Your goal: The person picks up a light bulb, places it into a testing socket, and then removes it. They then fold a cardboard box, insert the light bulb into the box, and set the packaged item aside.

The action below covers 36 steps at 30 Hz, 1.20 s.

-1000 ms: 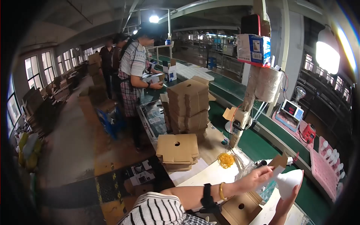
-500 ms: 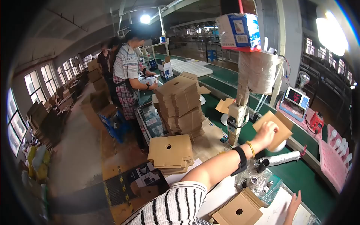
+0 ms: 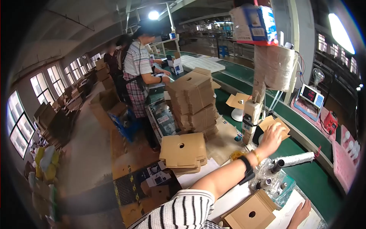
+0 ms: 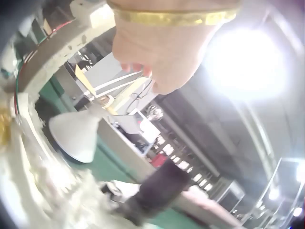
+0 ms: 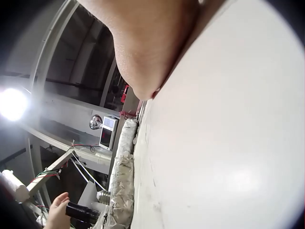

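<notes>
My left hand [image 3: 271, 139] is over a cardboard insert [image 3: 288, 132] on the green belt; in the left wrist view the hand [image 4: 159, 57] appears apart from the white cone-shaped lamp [image 4: 76, 133], its fingers loosely bent. That lamp stands wide end down, screw base up, with the cardboard around its neck. Another white lamp [image 3: 237, 115] with a cardboard insert [image 3: 236, 100] stands beyond the post. At lower right, my right hand [image 3: 301, 213] rests on the white tabletop [image 5: 228, 143], holding nothing visible.
Cardboard stacks stand on the bench: a tall one [image 3: 192, 99], a low one [image 3: 183, 150] and one in front [image 3: 249, 213]. Dark cylinder [image 3: 278, 166], wrapped post [image 3: 249, 114], meter [image 3: 312, 95] and pink tray with bulbs [image 3: 345, 164] are nearby. Another person [image 3: 137, 61] works behind.
The lamp and cardboard have gone from my hands to the green belt. My left hand reached out with the cardboard and has let go; my right hand came down onto the white top.
</notes>
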Tool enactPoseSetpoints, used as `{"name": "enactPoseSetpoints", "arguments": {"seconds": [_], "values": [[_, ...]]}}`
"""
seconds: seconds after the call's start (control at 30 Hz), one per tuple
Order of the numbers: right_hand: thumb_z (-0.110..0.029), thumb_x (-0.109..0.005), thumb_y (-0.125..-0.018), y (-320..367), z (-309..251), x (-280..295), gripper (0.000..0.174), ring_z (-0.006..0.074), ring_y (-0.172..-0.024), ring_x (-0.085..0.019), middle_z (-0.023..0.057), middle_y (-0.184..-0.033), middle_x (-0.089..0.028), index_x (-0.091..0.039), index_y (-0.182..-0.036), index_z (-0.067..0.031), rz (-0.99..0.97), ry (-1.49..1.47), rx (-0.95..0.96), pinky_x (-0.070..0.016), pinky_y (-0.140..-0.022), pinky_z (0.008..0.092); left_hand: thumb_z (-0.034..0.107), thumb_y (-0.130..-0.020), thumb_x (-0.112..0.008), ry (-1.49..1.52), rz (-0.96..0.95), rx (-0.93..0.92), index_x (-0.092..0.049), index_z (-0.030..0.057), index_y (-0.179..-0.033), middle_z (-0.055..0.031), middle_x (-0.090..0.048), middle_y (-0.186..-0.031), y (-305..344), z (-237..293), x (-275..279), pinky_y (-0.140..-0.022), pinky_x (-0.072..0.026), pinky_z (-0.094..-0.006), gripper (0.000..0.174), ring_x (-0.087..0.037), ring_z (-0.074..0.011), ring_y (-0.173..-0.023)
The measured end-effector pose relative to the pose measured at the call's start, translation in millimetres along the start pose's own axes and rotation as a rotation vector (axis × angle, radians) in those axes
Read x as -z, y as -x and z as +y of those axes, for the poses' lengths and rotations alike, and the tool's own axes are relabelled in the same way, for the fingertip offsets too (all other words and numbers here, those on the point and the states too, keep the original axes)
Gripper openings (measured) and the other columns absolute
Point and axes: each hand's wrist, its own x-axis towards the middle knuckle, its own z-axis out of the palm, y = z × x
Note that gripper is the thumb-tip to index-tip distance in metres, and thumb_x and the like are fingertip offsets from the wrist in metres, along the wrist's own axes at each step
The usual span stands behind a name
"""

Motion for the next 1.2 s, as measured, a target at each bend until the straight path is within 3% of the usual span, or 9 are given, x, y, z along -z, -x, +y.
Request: {"name": "enactPoseSetpoints", "arguments": {"seconds": [0.07, 0.17, 0.2, 0.4, 0.57, 0.93, 1.03, 1.13, 1.2], "values": [[-0.02, -0.055, -0.097, 1, -25, 39, 0.043, 0.0366, -0.13, -0.049, 0.0214, -0.139, -0.054, -0.055, -0.134, 0.0015, -0.037, -0.033, 0.061, -0.0374, -0.109, 0.0452, 0.002, -0.086, -0.062, 0.166, 0.091, -0.079, -0.058, 0.0062, -0.12, -0.0171, -0.055, -0.123, 27, 37, 42, -0.103, -0.042, -0.0446, 0.034, -0.052, -0.0367, -0.119], [-0.024, -0.054, -0.097, 3, -33, 53, 0.047, 0.0386, -0.13, -0.049, 0.0246, -0.139, -0.053, -0.054, -0.135, 0.0035, -0.084, -0.053, 0.11, -0.0365, -0.111, 0.0433, 0.006, -0.096, -0.058, 0.493, -0.081, 0.057, -0.059, 0.0044, -0.121, -0.0113, -0.062, -0.111, 100, 77, 110, -0.087, -0.0502, -0.0346, 0.025, -0.062, -0.0208, -0.1], [-0.024, -0.054, -0.097, 3, -31, 51, 0.046, 0.0388, -0.13, -0.049, 0.0249, -0.14, -0.053, -0.054, -0.135, 0.0034, -0.09, -0.047, 0.103, -0.0362, -0.111, 0.0429, 0.01, -0.097, -0.058, 0.452, -0.308, 0.166, -0.06, 0.0047, -0.121, -0.0099, -0.063, -0.105, 126, 84, 141, -0.082, -0.0504, -0.0338, 0.024, -0.062, -0.0209, -0.092], [-0.022, -0.053, -0.097, 3, -27, 49, 0.047, 0.039, -0.128, -0.049, 0.0257, -0.139, -0.052, -0.052, -0.136, 0.0036, -0.111, -0.105, 0.126, -0.0384, -0.109, 0.0422, 0.022, -0.098, -0.061, 0.118, -0.424, 0.293, -0.063, 0.0022, -0.09, -0.0111, -0.063, -0.088, 260, 45, 227, -0.074, -0.0508, -0.0369, 0.021, -0.063, -0.0293, -0.082], [-0.023, -0.052, -0.098, 6, -28, 51, 0.045, 0.0398, -0.126, -0.051, 0.0263, -0.138, -0.053, -0.052, -0.135, 0.0026, -0.069, -0.068, 0.158, -0.0402, -0.106, 0.0433, 0.023, -0.092, -0.064, -0.175, -0.307, 0.209, -0.058, 0.0059, -0.078, -0.0085, -0.058, -0.075, 299, 41, 225, -0.065, -0.0503, -0.0397, 0.024, -0.062, -0.0283, -0.072], [-0.018, -0.053, -0.098, 1, -12, 34, 0.041, 0.043, -0.121, -0.053, 0.0283, -0.134, -0.054, -0.054, -0.131, 0.0043, -0.015, -0.101, 0.192, -0.041, -0.105, 0.0443, 0.023, -0.091, -0.064, -0.206, -0.287, 0.192, -0.056, 0.0076, -0.075, -0.0078, -0.056, -0.073, 301, 42, 222, -0.064, -0.0503, -0.04, 0.024, -0.062, -0.0279, -0.071], [-0.014, -0.058, -0.094, -13, 31, -33, 0.041, 0.0371, -0.126, -0.052, 0.0197, -0.135, -0.057, -0.056, -0.132, -0.0004, 0.098, -0.079, 0.095, -0.0401, -0.107, 0.0453, 0.024, -0.09, -0.065, -0.233, -0.265, 0.182, -0.059, 0.0092, -0.076, -0.0072, -0.058, -0.074, 300, 41, 221, -0.064, -0.0511, -0.0396, 0.022, -0.063, -0.0273, -0.072], [-0.024, -0.065, -0.09, -2, 20, -16, 0.054, 0.0354, -0.125, -0.052, 0.0167, -0.14, -0.052, -0.052, -0.137, -0.0027, 0.069, -0.106, -0.061, -0.0386, -0.107, 0.0472, 0.026, -0.089, -0.066, -0.251, -0.272, 0.172, -0.061, 0.0111, -0.074, -0.0063, -0.061, -0.075, 303, 39, 218, -0.062, -0.0509, -0.0388, 0.022, -0.064, -0.0265, -0.072], [-0.016, -0.065, -0.09, 7, -9, 14, 0.04, 0.0369, -0.122, -0.052, 0.0176, -0.132, -0.057, -0.058, -0.126, -0.001, 0.081, -0.083, -0.054, -0.041, -0.102, 0.0492, 0.027, -0.088, -0.067, -0.265, -0.281, 0.183, -0.059, 0.0114, -0.072, -0.0065, -0.06, -0.072, 298, 44, 222, -0.059, -0.0504, -0.0396, 0.023, -0.063, -0.0272, -0.068]]}}
